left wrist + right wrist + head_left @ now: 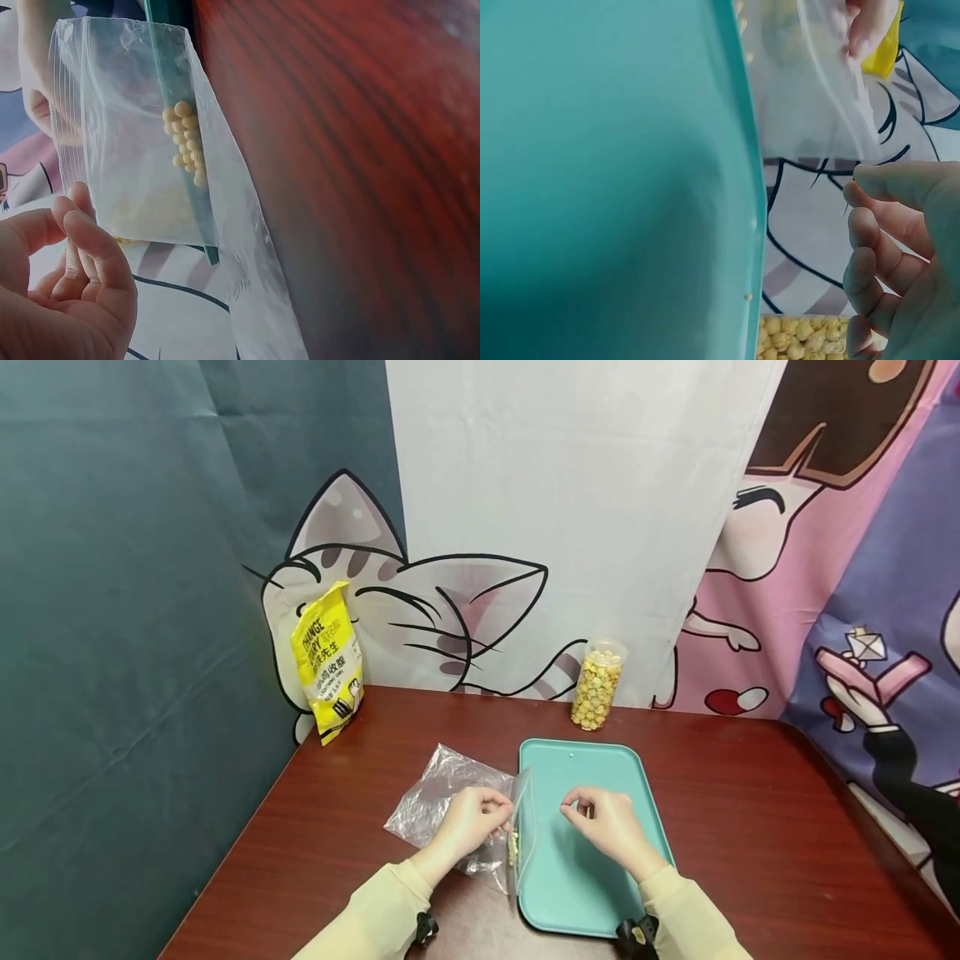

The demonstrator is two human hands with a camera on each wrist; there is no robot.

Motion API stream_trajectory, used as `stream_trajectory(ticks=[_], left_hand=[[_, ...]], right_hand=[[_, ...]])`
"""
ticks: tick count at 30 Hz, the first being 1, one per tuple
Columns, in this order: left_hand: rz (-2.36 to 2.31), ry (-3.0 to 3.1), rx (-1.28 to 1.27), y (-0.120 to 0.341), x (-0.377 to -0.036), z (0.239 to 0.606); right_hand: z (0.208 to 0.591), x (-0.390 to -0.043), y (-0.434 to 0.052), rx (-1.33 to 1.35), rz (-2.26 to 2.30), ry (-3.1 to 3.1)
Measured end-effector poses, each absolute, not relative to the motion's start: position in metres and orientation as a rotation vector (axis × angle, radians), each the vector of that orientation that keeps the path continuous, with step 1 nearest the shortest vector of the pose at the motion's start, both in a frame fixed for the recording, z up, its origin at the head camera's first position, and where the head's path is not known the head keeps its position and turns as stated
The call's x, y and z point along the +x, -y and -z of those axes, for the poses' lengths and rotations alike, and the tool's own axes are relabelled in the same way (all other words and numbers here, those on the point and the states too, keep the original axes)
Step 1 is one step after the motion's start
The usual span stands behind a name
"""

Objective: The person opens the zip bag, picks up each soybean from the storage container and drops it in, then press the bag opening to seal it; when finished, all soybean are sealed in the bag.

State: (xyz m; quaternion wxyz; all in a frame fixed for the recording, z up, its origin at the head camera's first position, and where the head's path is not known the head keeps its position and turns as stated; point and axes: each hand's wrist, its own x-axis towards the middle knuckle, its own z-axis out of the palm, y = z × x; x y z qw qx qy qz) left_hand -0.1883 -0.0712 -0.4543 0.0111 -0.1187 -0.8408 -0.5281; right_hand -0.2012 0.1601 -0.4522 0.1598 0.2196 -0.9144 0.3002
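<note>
Left hand [468, 822]: pinches clear zip bag [522, 827] – yellow beads [186, 142] inside.
Right hand [609, 822]: curled over teal tray [600, 893] – contents indiscernible.

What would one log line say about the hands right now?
left hand: pinches clear bag | bag: few yellow beads | right hand: over teal tray

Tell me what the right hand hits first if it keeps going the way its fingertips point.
Probably the clear plastic bag. The right hand hovers over the teal tray, its pinched fingertips aimed toward the bag that the left hand holds up at the tray's edge. Depth is hard to judge.
</note>
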Motion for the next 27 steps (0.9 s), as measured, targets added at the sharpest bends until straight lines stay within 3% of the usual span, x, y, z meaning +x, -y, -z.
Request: stream_trajectory(ticks=[27], left_hand=[[1.704, 2.622, -0.266, 0.082, -0.183, 0.454]], right_hand=[[0.464, -0.287, -0.179, 0.279, -0.963, 2.857]])
